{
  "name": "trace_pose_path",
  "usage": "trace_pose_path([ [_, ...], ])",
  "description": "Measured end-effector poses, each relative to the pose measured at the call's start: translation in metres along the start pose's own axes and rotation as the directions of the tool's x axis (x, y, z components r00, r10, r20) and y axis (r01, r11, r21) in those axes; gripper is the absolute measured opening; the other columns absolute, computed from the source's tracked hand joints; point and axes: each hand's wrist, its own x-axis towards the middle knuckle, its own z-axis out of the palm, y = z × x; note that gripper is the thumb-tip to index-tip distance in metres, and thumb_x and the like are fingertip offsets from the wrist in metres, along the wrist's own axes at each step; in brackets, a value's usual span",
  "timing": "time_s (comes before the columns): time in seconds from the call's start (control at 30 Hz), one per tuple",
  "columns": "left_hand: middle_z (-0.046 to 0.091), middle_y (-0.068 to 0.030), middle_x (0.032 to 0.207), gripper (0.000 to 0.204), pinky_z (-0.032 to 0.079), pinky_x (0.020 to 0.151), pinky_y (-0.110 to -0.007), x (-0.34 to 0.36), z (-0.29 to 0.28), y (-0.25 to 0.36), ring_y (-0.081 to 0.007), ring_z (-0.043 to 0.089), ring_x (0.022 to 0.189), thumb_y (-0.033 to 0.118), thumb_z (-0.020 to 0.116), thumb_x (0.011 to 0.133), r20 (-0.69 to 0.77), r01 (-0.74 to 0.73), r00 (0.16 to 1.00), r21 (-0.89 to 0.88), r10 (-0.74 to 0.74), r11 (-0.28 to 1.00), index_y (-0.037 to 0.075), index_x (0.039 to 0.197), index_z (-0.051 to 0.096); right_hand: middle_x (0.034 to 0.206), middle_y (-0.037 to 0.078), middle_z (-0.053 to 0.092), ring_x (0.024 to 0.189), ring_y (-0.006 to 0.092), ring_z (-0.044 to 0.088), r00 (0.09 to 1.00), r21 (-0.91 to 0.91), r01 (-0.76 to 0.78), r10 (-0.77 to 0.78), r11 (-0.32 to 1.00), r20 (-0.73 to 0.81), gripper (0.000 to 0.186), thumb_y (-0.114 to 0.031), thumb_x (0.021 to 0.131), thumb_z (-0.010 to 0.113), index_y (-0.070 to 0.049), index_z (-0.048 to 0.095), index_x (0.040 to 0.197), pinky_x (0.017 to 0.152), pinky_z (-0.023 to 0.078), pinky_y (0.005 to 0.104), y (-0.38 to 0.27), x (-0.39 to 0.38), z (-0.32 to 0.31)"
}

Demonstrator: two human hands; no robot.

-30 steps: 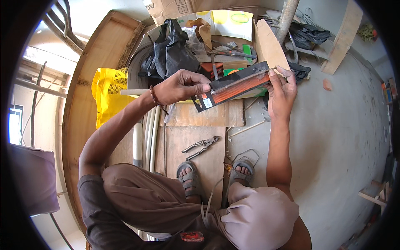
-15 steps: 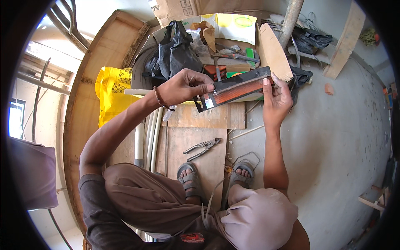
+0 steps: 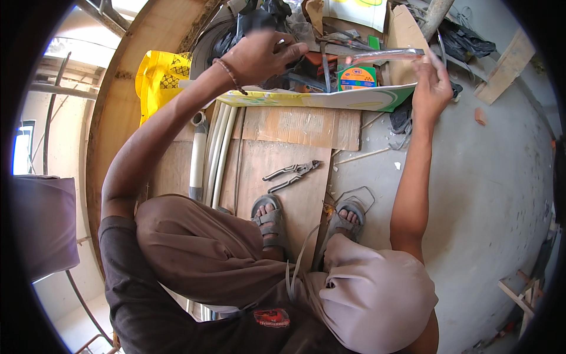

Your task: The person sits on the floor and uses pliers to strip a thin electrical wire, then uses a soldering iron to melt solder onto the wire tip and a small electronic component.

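My right hand [image 3: 432, 85] grips one end of a flat packaged item with clear plastic [image 3: 386, 55]. It is held nearly edge-on above the right part of the open cardboard box [image 3: 306, 100]. My left hand [image 3: 259, 56] hovers over the box's left part, off the package, thumb stretched out and fingers partly hidden behind the hand. Black plastic bags [image 3: 253, 22] lie beneath and beyond it. Inside the box, an orange-and-green packet [image 3: 357, 78] stands against the near wall, beside metal tools and an orange item.
Pliers-like cutters [image 3: 293, 175] lie on a board in front of my sandals. Pale pipes [image 3: 219, 156] run along the left, near a yellow bag [image 3: 158, 82] and a curved wooden panel [image 3: 112, 147]. To the right are a brick chip [image 3: 480, 116] and a plank [image 3: 506, 68].
My left hand has let go of the package and moved up-left. My right hand has shifted up-right with the package, which has turned from face-on to nearly edge-on. The view has tilted down.
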Motion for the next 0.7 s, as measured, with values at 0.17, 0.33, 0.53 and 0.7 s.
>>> trace_pose_path([
  [0.17,0.042,0.0016,0.059,0.071,0.034,0.047,-0.027,-0.008,-0.037,-0.039,-0.0089,0.038,0.048,0.068,0.038,0.097,-0.012,0.13,0.991,-0.222,-0.136,0.966,0.002,0.104,0.064,0.102,0.016,0.063,0.093,0.0284,0.061,0.916,-0.229,0.401,-0.396,0.887,0.07,0.011,-0.007,0.093,0.065,0.002,0.06,0.096,0.082,0.049,0.0398,-0.044,-0.083,0.016],
  [0.33,0.028,0.0098,0.052,0.055,0.017,0.039,-0.026,0.017,-0.107,-0.05,-0.0067,0.024,0.041,0.058,0.031,0.1,0.214,0.245,0.969,-0.823,-0.119,0.512,0.023,0.059,0.036,0.113,0.014,0.061,0.111,0.0299,0.058,0.215,-0.043,0.354,-0.036,0.934,0.976,0.052,-0.022,0.076,0.078,-0.009,0.061,0.123,0.095,0.047,0.0458,-0.004,-0.242,0.053],
  [0.53,0.039,0.0054,0.079,0.028,0.024,0.048,-0.016,0.012,-0.104,-0.042,-0.0017,0.028,0.058,0.035,0.046,0.104,0.065,0.069,0.998,-0.89,-0.023,0.45,0.009,0.097,0.052,0.114,0.011,0.059,0.113,0.025,0.056,-0.024,0.003,0.642,0.017,0.766,1.0,0.049,-0.022,0.086,0.062,-0.009,0.054,0.132,0.095,0.046,0.0433,0.038,-0.297,0.068],
  [0.7,0.042,0.0037,0.094,0.022,0.026,0.043,-0.014,0.033,-0.083,-0.04,-0.0007,0.031,0.06,0.031,0.05,0.104,0.013,-0.006,0.995,-0.983,0.101,0.185,0.011,0.112,0.051,0.111,0.009,0.058,0.11,0.0243,0.056,-0.064,0.008,0.553,0.032,0.833,0.997,0.056,-0.02,0.081,0.067,-0.009,0.054,0.134,0.095,0.045,0.0449,0.071,-0.3,0.072],
])
